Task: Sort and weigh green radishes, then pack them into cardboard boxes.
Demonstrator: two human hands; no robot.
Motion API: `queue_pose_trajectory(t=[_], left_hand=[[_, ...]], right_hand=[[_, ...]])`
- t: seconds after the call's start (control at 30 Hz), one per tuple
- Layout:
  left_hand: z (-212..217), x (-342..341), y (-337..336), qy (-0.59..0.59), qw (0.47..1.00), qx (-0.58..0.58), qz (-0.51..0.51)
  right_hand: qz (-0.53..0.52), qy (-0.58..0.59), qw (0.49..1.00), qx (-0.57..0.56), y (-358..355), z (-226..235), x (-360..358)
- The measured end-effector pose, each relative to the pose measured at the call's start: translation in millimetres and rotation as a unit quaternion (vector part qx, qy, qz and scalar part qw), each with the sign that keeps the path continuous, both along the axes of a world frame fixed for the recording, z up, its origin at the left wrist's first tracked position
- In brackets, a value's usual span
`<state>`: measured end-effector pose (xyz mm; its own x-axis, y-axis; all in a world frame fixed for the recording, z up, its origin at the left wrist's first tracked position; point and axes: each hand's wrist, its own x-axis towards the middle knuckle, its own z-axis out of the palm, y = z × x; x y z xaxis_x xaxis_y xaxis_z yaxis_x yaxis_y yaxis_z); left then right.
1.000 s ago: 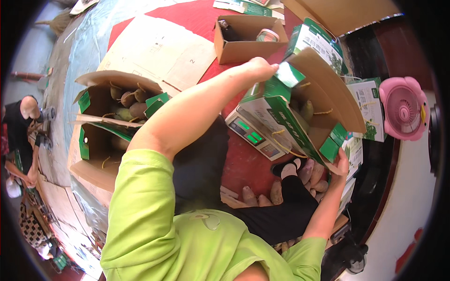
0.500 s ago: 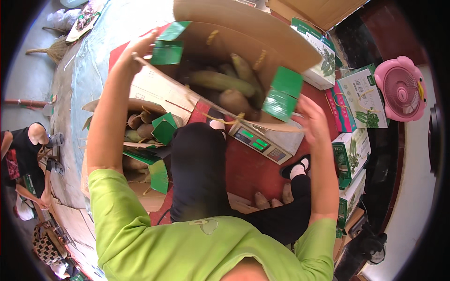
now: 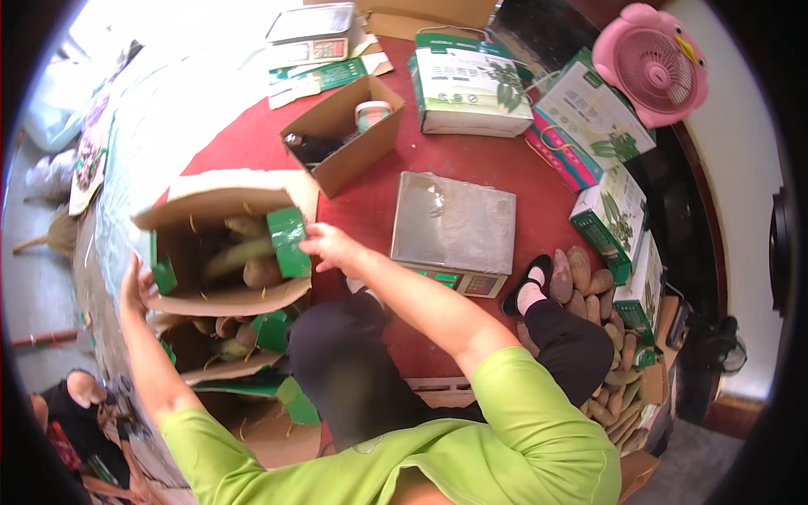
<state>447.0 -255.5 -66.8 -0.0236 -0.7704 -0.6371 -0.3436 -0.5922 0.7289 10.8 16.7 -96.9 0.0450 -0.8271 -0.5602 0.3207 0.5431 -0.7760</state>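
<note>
A cardboard box (image 3: 227,296) with green flaps is at the left, several long greenish and brown root-like vegetables (image 3: 240,257) inside it. My left hand (image 3: 137,286) is against its left side, fingers bent at the edge. At the opposite end, my right hand (image 3: 330,247) grips beside the green flap (image 3: 289,242). Directly nearer to me stand two more open boxes; the closer one (image 3: 269,442) is partly in shadow, and the middle one holds similar vegetables (image 3: 236,337). A platform scale (image 3: 454,220) with a lit green display rests on the red floor, nothing on its plate.
A small open carton (image 3: 358,156) holds a white tub and dark items. White-and-green boxes (image 3: 471,93) line the far and right sides, beside a pink fan (image 3: 652,63). Loose tubers (image 3: 581,278) lie by my right foot. Another person (image 3: 84,429) sits at far left.
The box of vegetables has moved from above the scale to the left, beyond the other boxes, with both hands at its sides. The scale's plate is now uncovered, and the view has shifted.
</note>
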Motion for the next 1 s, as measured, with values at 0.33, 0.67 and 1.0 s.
queue_pose_trajectory(t=[0.33, 0.67, 1.0], left_hand=[[-9.5, 9.4, -8.7, -0.093, 0.93, -0.354, 0.04], [164.9, -371.0, 269.2, 0.112, 0.864, -0.338, -0.356], [101.6, -491.1, 461.5, 0.105, 0.597, -0.232, -0.761]], right_hand=[[0.056, 0.19, 0.98, 0.003, 79.4, -10.9, -104.8], [-0.242, 0.407, 0.874, 0.112, 296.5, 13.1, -325.5], [-0.557, 0.237, 0.764, 0.221, 534.9, -49.2, -344.3]])
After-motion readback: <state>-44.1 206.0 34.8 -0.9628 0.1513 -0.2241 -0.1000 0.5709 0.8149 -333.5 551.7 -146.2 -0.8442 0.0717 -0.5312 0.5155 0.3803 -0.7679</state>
